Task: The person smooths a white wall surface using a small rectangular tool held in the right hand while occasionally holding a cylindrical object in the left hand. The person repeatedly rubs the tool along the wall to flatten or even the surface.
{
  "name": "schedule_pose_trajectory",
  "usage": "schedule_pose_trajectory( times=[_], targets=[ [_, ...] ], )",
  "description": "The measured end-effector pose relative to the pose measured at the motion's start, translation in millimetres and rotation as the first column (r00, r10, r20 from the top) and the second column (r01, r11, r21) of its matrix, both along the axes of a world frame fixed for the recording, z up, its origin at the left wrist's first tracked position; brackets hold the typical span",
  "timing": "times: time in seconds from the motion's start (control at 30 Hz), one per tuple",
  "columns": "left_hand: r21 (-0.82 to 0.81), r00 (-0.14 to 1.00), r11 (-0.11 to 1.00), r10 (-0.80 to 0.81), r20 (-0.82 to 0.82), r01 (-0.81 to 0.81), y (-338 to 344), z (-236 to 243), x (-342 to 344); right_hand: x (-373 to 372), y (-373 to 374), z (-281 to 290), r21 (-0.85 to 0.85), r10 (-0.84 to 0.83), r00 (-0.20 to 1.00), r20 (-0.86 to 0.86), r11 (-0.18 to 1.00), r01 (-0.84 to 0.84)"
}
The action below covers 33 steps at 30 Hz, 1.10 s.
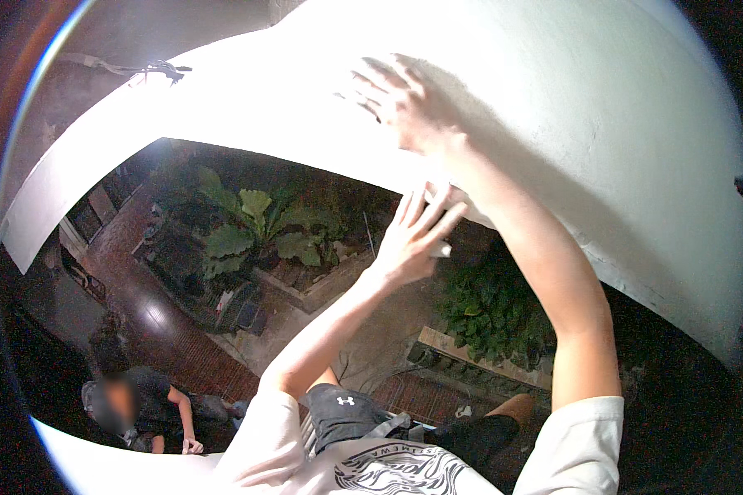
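**White panel [570,74] spans the upper frame**

The right hand [409,107] lies over it, fingers spread; the left hand [409,246] is at its lower edge, fingers extended, any pinch unclear. Beyond: leafy plants [256,206] near mid-frame, a person [153,392] lower left.
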<state>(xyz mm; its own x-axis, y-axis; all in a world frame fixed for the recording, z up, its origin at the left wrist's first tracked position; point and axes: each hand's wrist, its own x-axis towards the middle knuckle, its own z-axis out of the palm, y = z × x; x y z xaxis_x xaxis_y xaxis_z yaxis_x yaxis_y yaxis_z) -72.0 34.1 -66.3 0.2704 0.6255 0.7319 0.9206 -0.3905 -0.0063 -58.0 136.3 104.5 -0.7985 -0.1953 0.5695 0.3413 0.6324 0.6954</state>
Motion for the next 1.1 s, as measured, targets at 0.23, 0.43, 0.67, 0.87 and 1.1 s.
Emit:
schedule_pose_trajectory(
  times=[0.23,0.43,0.67,0.87,1.1],
  targets=[
    [0.003,0.989,0.991,0.132,-0.063,-0.133,37.6,-33.8,13.7,9.9,-20.4,7.4,0.174,-0.497,0.755,0.427,0.865,0.471],
    [0.123,0.987,0.987,0.119,-0.107,-0.106,40.3,-35.6,5.7,49.3,1.5,28.8,0.235,-0.171,0.973,-0.157,0.950,0.205],
    [0.197,0.997,0.980,-0.006,-0.079,0.022,13.1,-23.2,-38.9,162.7,-4.9,-12.7,0.070,-0.189,0.975,0.114,0.981,0.182],
    [0.153,0.976,0.964,0.212,0.046,-0.217,-9.8,7.7,-95.4,243.5,-31.6,-22.7,0.178,-0.272,0.960,0.069,0.950,0.256],
    [0.080,0.920,0.924,0.382,-0.092,-0.375,-11.2,11.9,-136.5,260.7,-9.5,-4.2,0.011,-0.275,0.760,-0.589,0.938,0.347]
  ],
)
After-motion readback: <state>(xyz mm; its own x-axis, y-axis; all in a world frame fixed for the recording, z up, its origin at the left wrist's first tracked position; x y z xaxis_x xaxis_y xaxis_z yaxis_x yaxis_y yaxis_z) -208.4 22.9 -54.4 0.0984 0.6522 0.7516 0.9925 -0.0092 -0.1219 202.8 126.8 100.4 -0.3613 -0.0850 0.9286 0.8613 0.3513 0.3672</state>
